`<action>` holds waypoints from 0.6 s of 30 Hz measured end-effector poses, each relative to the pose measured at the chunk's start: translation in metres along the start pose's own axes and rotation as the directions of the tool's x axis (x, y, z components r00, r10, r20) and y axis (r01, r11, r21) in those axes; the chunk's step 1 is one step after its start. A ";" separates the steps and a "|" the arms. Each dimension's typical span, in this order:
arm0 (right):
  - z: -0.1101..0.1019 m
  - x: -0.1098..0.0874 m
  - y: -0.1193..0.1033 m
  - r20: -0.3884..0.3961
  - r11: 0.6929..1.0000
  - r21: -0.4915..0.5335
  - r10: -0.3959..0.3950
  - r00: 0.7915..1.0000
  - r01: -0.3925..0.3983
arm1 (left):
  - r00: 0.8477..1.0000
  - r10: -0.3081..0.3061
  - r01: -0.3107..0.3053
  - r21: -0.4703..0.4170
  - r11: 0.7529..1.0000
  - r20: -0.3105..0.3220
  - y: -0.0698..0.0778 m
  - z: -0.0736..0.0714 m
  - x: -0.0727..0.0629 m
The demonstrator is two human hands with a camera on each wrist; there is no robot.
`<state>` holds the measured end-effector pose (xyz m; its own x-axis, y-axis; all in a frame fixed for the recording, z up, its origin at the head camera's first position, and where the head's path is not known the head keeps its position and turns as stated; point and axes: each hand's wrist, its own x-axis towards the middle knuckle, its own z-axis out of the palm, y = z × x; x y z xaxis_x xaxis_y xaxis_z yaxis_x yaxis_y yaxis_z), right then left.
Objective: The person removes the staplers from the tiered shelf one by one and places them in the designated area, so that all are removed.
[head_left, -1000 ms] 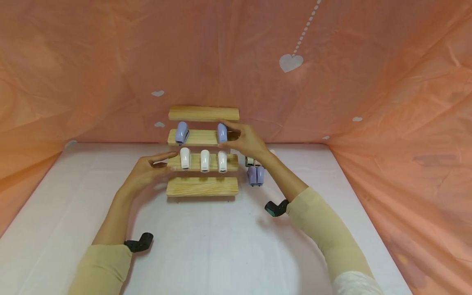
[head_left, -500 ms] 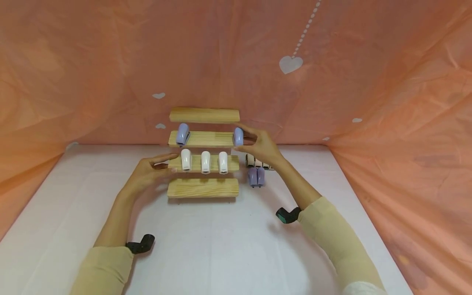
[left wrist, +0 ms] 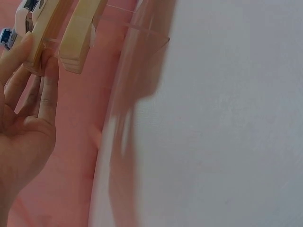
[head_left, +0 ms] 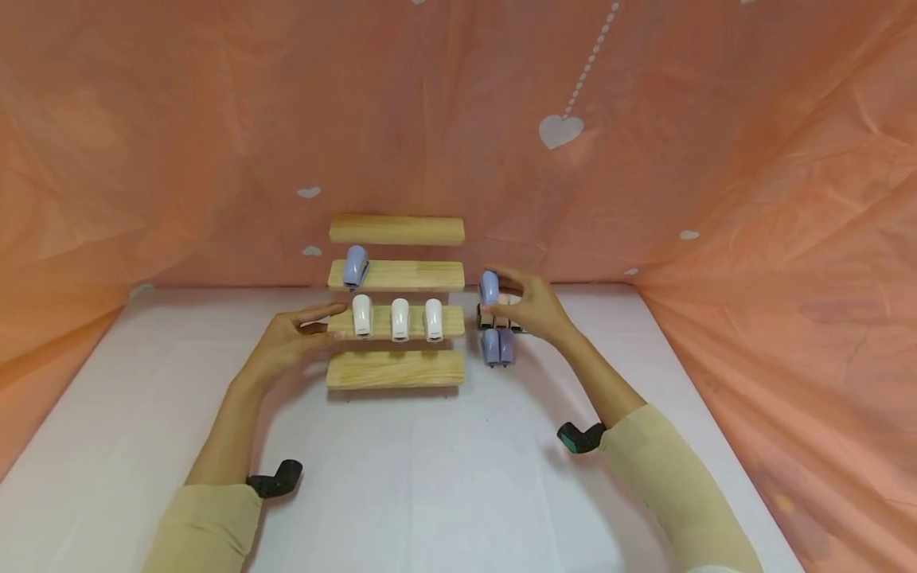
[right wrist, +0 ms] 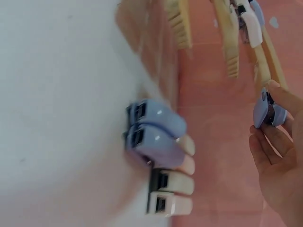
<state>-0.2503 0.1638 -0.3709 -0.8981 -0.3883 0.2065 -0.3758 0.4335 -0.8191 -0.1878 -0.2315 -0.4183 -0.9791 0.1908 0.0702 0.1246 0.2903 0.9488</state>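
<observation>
The right hand [head_left: 533,309] is pinching a lavender mini stapler [head_left: 489,285] just right of the tiered wooden rack [head_left: 396,371]. The left hand [head_left: 281,344] is gripping the left end of a wooden shelf [head_left: 453,321], where three white staplers [head_left: 399,320] are standing in a row. Another lavender stapler [head_left: 354,265] is sitting leftmost on the next farther shelf [head_left: 419,275]. Two more lavender staplers [head_left: 490,347] are resting side by side on the table [head_left: 430,477], near several pale staplers [right wrist: 178,182].
</observation>
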 end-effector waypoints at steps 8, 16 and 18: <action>-0.007 -0.020 0.022 -0.030 0.997 -0.027 0.071 0.997 -0.072 | 1.000 0.015 -0.015 0.015 1.000 0.001 0.001 0.001 -0.003; -0.012 -0.037 0.040 -0.056 0.991 -0.082 0.099 0.993 -0.104 | 1.000 0.020 -0.020 0.018 1.000 0.004 0.005 0.002 -0.003; -0.013 -0.041 0.044 -0.056 0.992 -0.069 0.105 0.993 -0.109 | 1.000 0.013 -0.013 0.026 1.000 0.000 0.004 0.001 -0.004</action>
<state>-0.2328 0.2093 -0.4081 -0.9439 -0.2948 0.1488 -0.2906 0.5279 -0.7980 -0.1833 -0.2297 -0.4150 -0.9774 0.1946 0.0823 0.1412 0.3117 0.9396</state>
